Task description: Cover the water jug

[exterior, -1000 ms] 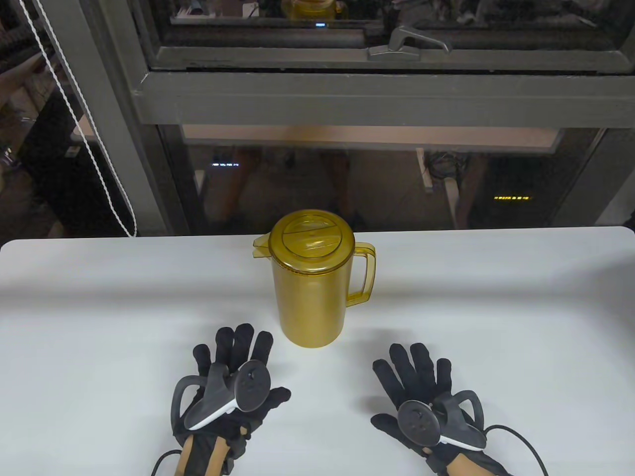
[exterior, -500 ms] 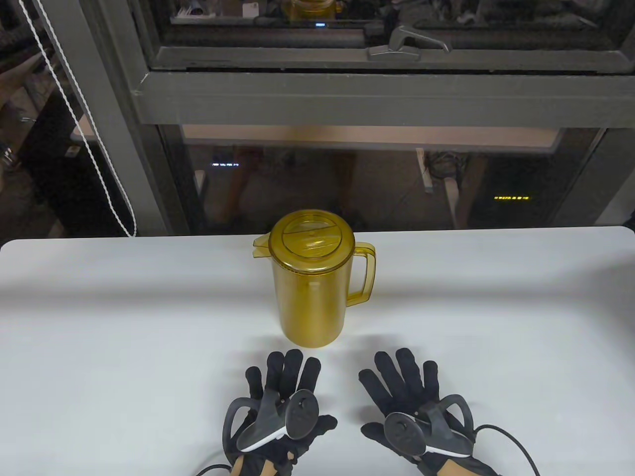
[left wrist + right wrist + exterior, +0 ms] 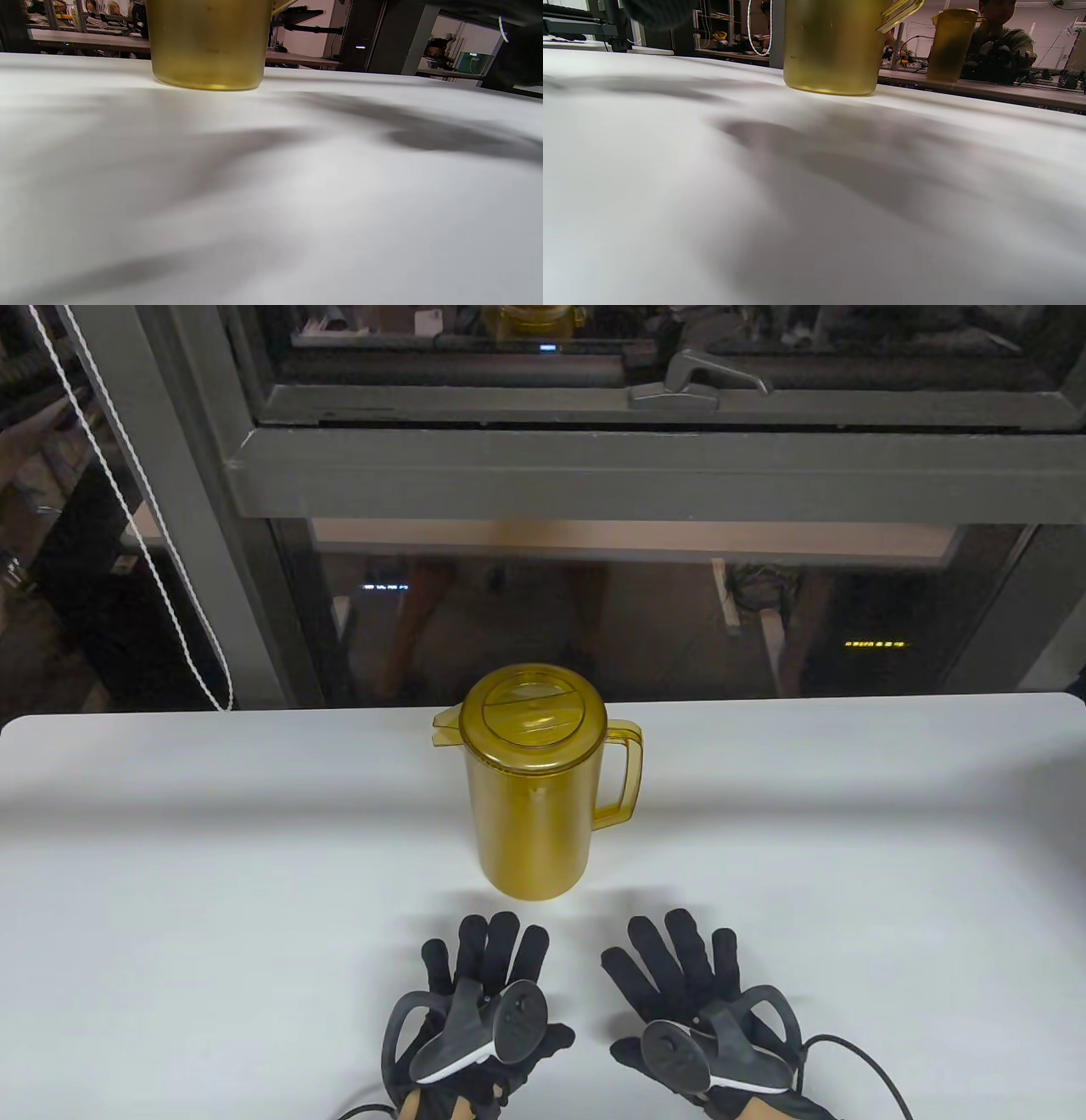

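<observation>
An amber see-through water jug [image 3: 530, 806] stands upright at the table's middle, its round lid [image 3: 533, 717] seated on top, spout to the left and handle [image 3: 624, 776] to the right. Both wrist views show only its lower body [image 3: 208, 44] [image 3: 833, 46]. My left hand [image 3: 488, 963] lies flat on the table just in front of the jug, fingers straight, holding nothing. Beside it my right hand [image 3: 670, 959] lies flat too, fingers spread and empty. Neither hand touches the jug.
The white table [image 3: 848, 831] ends at a dark window frame [image 3: 645, 466] behind the jug. A white cord [image 3: 161, 585] hangs at the far left. Glove cables trail off the near edge. A jug's reflection [image 3: 950, 44] shows in the glass.
My left hand slid right and back toward me to lie in front of the jug. My right hand shifted slightly left. The jug stayed put.
</observation>
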{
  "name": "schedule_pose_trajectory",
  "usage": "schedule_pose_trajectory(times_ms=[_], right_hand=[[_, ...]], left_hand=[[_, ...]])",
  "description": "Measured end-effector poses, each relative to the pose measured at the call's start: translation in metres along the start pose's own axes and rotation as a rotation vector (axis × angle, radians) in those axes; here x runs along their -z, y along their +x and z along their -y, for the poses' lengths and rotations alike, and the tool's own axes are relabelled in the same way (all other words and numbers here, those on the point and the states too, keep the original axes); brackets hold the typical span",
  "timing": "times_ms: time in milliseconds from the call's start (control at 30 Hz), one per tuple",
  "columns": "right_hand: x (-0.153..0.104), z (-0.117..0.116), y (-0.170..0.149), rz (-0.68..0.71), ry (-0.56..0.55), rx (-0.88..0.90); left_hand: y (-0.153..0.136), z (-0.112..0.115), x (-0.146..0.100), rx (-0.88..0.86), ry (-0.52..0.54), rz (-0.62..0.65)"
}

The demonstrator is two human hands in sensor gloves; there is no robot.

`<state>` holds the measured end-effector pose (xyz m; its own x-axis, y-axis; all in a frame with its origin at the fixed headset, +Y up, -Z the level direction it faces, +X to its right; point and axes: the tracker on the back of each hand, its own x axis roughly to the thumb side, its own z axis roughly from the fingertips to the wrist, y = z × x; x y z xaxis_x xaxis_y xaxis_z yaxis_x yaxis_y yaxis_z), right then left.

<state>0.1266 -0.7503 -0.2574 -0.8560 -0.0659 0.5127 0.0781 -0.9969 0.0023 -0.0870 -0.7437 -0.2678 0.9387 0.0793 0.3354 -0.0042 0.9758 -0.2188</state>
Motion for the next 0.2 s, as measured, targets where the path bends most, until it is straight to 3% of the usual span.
schedule_pose_trajectory(times_ms=[200], right_hand=[[0.0027, -0.0045, -0.0011, 0.002, 0.025, -0.002]], left_hand=[[-0.0020, -0.0010, -0.0036, 0.007, 0.009, -0.011]])
